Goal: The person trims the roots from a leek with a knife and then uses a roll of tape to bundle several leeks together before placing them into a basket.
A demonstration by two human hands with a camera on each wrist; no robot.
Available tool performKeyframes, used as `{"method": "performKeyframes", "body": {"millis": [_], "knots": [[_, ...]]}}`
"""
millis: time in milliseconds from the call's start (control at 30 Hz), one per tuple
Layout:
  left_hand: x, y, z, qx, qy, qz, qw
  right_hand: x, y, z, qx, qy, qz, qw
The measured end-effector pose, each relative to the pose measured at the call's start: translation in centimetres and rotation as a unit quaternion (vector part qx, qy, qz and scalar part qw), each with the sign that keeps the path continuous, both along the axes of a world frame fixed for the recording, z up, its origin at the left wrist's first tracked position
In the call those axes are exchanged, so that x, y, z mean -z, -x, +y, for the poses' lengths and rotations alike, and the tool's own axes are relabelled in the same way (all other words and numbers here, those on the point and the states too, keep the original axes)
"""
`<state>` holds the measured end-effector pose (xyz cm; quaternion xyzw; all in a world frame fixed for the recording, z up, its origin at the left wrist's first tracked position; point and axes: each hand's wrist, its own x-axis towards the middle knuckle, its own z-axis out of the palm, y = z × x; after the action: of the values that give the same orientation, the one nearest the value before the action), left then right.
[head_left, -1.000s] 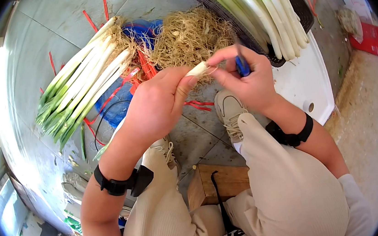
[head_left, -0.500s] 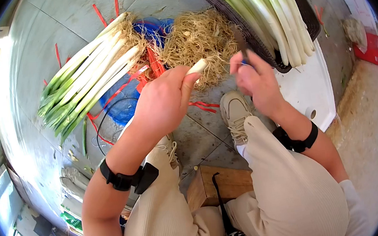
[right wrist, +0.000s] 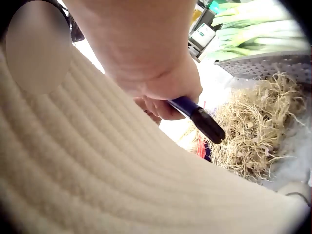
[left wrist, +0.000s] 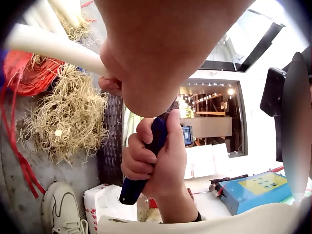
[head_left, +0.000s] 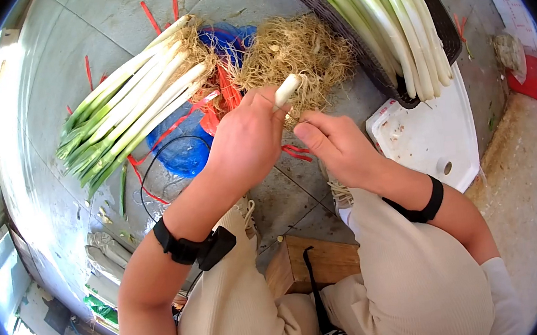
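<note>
Beside tangled, wiry roots (head_left: 299, 50), the left hand (head_left: 242, 137) grips a smooth white stalk (head_left: 287, 91).

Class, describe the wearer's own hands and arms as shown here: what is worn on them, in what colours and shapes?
Neither the left hand nor the right hand wears a glove. The left wrist has a black strap with a blocky black housing; the right has a black band. Plain, whitish sleeves end near the elbows.

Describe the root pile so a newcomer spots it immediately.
In the head view, find the dark basket at top right. Just left of it sits the root pile, a tan tangle without the long stalks of the rooted leeks farther left.
</note>
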<state>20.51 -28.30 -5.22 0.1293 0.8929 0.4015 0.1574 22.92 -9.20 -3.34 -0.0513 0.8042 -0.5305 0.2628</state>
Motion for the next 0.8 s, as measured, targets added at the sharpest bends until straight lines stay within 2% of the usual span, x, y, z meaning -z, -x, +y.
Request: {"method": "performKeyframes", "body": {"millis": [100,167,267,467,700,800], "knots": [[0.6,0.1,-0.1,0.014,-0.025,0.047,0.998,0.4,-0.1,-0.3,0.010,0.014,-0.018,1.000],[0.3,-0.1,0.1,-0.059,-0.099,-0.001,0.993,0.8,-0.2,-0.3,0.041,0.034,-0.033,0.998],[0.7,0.0,-0.2,-0.062,-0.137,-0.031,0.988,1.0,0.0,-0.2,0.059,0.022,-0.030,0.998],[0.6,0.1,-0.4,-0.046,-0.126,-0.049,0.990,1.1,0.6,1.0,0.093,0.018,-0.033,0.995],[0.0,-0.1,-0.3,-0.038,-0.123,-0.090,0.988,0.2,0.8,1.7,0.077,-0.021,-0.012,0.997],[0.5,-0.4,-0.1,-0.035,-0.138,-0.033,0.989,-0.6,0.9,2.2,0.065,-0.050,0.006,0.997]]}}
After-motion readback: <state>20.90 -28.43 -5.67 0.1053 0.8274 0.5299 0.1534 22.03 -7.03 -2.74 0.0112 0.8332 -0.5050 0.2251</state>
